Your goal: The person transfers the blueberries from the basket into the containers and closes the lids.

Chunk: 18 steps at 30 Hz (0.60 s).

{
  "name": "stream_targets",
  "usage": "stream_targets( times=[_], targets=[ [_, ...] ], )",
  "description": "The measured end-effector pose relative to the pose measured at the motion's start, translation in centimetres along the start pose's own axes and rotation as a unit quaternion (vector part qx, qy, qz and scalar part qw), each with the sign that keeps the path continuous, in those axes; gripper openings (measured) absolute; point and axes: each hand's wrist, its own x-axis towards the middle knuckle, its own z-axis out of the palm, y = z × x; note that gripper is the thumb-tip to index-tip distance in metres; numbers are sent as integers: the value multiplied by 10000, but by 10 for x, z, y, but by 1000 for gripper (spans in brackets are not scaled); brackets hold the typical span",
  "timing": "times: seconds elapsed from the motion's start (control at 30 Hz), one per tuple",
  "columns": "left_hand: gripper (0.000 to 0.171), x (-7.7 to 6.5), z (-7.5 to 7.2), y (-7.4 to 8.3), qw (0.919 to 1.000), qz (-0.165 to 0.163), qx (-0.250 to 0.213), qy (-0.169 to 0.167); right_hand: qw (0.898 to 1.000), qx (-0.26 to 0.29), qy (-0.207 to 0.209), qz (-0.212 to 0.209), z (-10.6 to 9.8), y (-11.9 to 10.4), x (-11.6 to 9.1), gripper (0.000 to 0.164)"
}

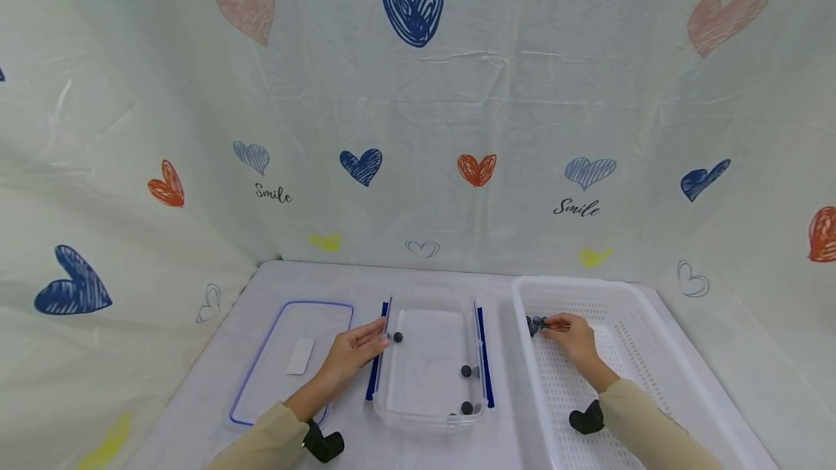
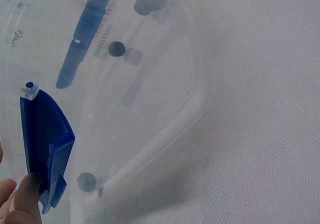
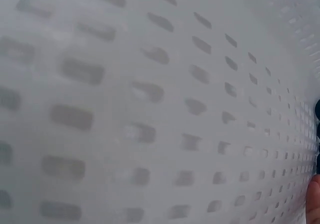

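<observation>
A clear plastic food container [image 1: 427,423] with blue side latches [image 1: 485,357] stands mid-table, with several blueberries [image 1: 466,370] scattered on its floor. My left hand [image 1: 349,354] holds the container's left side at the rim. Up close in the left wrist view, a fingertip [image 2: 27,194] touches the lower end of the hanging blue latch [image 2: 47,134]. Inside the white perforated basket [image 1: 610,339] on the right, my right hand [image 1: 576,339] reaches to the left wall. Its thumb and fingers pinch a dark blueberry beside more blueberries [image 1: 536,322]. The right wrist view shows mostly the basket's holed surface.
Left of the container lies its clear lid with a blue seal [image 1: 290,302], a white rectangle [image 1: 300,356] on it. Black straps [image 1: 324,444] hang at both wrists. Behind the table rises a heart-printed curtain [image 1: 418,93]. The basket's raised rim [image 1: 522,354] stands between basket and container.
</observation>
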Motion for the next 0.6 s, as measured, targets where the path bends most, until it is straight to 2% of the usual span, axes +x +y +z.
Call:
stream_targets(
  times=[0.4, 0.6],
  targets=[
    [55, 1, 0, 1, 10000, -8, 28, 13, 9997, 17, -137, 191, -11, -5, 0, 22],
    [55, 0, 0, 1, 10000, -29, 17, 47, 9991, 181, -249, 291, -21, -16, -2, 26]
  ],
)
